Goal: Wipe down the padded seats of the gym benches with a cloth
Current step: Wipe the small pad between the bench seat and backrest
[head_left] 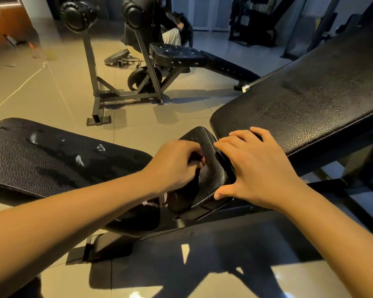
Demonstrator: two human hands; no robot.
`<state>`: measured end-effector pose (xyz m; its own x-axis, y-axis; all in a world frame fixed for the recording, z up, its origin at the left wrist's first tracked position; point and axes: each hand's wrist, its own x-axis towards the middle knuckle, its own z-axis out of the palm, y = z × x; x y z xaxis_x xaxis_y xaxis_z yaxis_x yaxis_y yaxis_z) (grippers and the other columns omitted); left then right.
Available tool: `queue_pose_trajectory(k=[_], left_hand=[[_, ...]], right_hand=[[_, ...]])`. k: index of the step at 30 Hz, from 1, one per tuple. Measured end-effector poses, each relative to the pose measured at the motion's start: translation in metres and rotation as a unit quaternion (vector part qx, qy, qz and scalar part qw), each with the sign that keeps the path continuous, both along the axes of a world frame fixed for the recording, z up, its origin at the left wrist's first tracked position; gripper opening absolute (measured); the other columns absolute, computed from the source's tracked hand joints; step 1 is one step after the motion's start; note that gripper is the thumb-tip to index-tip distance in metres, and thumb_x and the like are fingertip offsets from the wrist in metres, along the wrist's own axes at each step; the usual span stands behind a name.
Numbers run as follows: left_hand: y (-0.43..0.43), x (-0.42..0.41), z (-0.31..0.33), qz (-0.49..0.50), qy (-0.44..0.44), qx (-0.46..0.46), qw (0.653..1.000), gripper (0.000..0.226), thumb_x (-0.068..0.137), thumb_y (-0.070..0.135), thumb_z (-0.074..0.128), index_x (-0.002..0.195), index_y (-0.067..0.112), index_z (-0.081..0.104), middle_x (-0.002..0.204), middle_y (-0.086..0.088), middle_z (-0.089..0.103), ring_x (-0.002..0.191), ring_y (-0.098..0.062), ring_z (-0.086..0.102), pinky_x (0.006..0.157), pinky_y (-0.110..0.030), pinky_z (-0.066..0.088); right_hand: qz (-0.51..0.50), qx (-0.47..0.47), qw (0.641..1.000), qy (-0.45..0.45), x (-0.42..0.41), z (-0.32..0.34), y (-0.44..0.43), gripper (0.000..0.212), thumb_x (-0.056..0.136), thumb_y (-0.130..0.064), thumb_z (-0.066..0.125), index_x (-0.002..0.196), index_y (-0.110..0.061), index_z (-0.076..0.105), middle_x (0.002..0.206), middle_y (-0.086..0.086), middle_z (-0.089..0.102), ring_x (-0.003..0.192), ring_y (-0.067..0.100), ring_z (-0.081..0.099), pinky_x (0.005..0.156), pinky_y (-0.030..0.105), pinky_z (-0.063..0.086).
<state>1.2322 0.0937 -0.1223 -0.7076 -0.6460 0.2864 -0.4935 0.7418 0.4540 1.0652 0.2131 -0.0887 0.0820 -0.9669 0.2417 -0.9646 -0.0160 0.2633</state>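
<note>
Floor: pale glossy tiled floor [138, 130], dim room, hard shadows near the camera
Near bench: small black grained leather seat pad [209, 168] tipped up between a long flat black pad [52, 160] on the left and a long inclined black backrest pad [299, 100] on the right
Marks: three whitish scuffs on the flat pad
Left hand: left hand [174, 164] curled with its grip closed against the seat pad's left face; a dark bit showed between the fingers, cloth or not I could not tell
Right hand: right hand [256, 166] spread open, fingers on the backrest's lower edge, thumb at the seat pad's lower corner
Cloth: not clearly visible
Behind: grey steel-framed bench with black roller pads [125, 67], well apart
Far back: a seated person [172, 33], dark machines
Count: two benches close by, two hands
</note>
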Motion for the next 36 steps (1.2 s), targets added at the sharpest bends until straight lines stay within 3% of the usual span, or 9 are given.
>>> queue_pose_trajectory(k=[5, 8, 11, 13, 18, 21, 24, 30, 36], left_hand=[[-0.065, -0.016, -0.011, 0.138, -0.011, 0.023, 0.990, 0.016, 0.095, 0.019, 0.067, 0.107, 0.013, 0.075, 0.107, -0.009, 0.074, 0.106, -0.030, 0.065, 0.088, -0.035, 0.050], [-0.047, -0.011, -0.007, 0.095, -0.014, 0.006, 0.995, 0.017, 0.093, 0.018, 0.068, 0.107, 0.018, 0.076, 0.105, -0.002, 0.075, 0.103, -0.023, 0.066, 0.084, -0.027, 0.047], [0.003, 0.003, 0.007, -0.039, -0.002, -0.031, 0.999, 0.018, 0.090, 0.019, 0.071, 0.107, 0.025, 0.075, 0.104, 0.016, 0.072, 0.094, -0.004, 0.061, 0.079, -0.015, 0.042], [0.021, 0.006, 0.010, -0.087, 0.000, -0.032, 0.996, 0.019, 0.090, 0.021, 0.071, 0.108, 0.026, 0.075, 0.106, 0.014, 0.073, 0.096, -0.004, 0.062, 0.084, -0.019, 0.048], [-0.032, -0.016, -0.004, 0.055, -0.003, -0.023, 0.998, 0.014, 0.093, 0.019, 0.068, 0.106, 0.023, 0.075, 0.107, 0.002, 0.075, 0.105, -0.018, 0.065, 0.088, -0.025, 0.044], [-0.069, -0.022, -0.007, 0.132, -0.022, -0.002, 0.991, 0.017, 0.094, 0.017, 0.066, 0.108, 0.015, 0.074, 0.108, -0.008, 0.074, 0.107, -0.030, 0.065, 0.092, -0.035, 0.052], [-0.055, -0.020, -0.002, 0.103, -0.032, -0.015, 0.994, 0.019, 0.094, 0.017, 0.065, 0.110, 0.016, 0.074, 0.108, -0.006, 0.074, 0.106, -0.027, 0.065, 0.093, -0.038, 0.053], [0.013, 0.004, 0.006, -0.097, 0.000, -0.053, 0.994, 0.019, 0.095, 0.023, 0.066, 0.112, 0.021, 0.073, 0.110, 0.005, 0.073, 0.101, -0.014, 0.065, 0.091, -0.031, 0.051], [-0.037, -0.020, -0.003, 0.020, 0.022, -0.035, 0.999, 0.017, 0.096, 0.020, 0.066, 0.111, 0.019, 0.073, 0.109, -0.001, 0.074, 0.105, -0.020, 0.065, 0.091, -0.034, 0.049]], right_hand=[[-0.002, 0.008, 1.000, -0.008, 0.000, 0.001, 0.002, 0.104, 0.054, -0.090, 0.059, 0.135, -0.025, 0.059, 0.134, -0.007, 0.062, 0.133, 0.021, 0.051, 0.117, 0.049, 0.033], [-0.004, 0.020, 1.000, -0.005, 0.001, 0.002, 0.003, 0.104, 0.056, -0.091, 0.058, 0.137, -0.025, 0.057, 0.138, -0.008, 0.060, 0.136, 0.020, 0.048, 0.118, 0.048, 0.031], [-0.002, 0.013, 1.000, 0.003, 0.000, 0.002, 0.002, 0.104, 0.056, -0.090, 0.061, 0.137, -0.024, 0.058, 0.136, -0.007, 0.061, 0.135, 0.021, 0.049, 0.118, 0.049, 0.032], [0.004, 0.002, 1.000, -0.001, -0.002, -0.001, 0.001, 0.104, 0.055, -0.088, 0.064, 0.135, -0.023, 0.059, 0.134, -0.005, 0.063, 0.133, 0.023, 0.052, 0.116, 0.051, 0.035], [0.002, 0.002, 1.000, -0.004, -0.001, -0.002, 0.000, 0.104, 0.054, -0.090, 0.061, 0.134, -0.024, 0.059, 0.132, -0.006, 0.064, 0.131, 0.023, 0.053, 0.114, 0.052, 0.035], [0.003, 0.005, 1.000, -0.009, -0.002, -0.001, 0.001, 0.104, 0.055, -0.091, 0.056, 0.136, -0.025, 0.058, 0.134, -0.007, 0.062, 0.132, 0.021, 0.051, 0.116, 0.050, 0.034], [0.002, 0.008, 1.000, -0.009, -0.002, 0.000, 0.002, 0.105, 0.055, -0.092, 0.052, 0.135, -0.025, 0.059, 0.134, -0.007, 0.062, 0.132, 0.021, 0.051, 0.116, 0.050, 0.034], [0.002, 0.003, 1.000, 0.001, -0.002, -0.002, 0.000, 0.104, 0.055, -0.090, 0.058, 0.135, -0.023, 0.059, 0.133, -0.006, 0.064, 0.132, 0.023, 0.052, 0.115, 0.051, 0.035], [0.004, -0.002, 1.000, -0.007, -0.003, -0.002, -0.001, 0.104, 0.053, -0.090, 0.055, 0.134, -0.024, 0.059, 0.131, -0.007, 0.063, 0.130, 0.022, 0.053, 0.114, 0.050, 0.036]])
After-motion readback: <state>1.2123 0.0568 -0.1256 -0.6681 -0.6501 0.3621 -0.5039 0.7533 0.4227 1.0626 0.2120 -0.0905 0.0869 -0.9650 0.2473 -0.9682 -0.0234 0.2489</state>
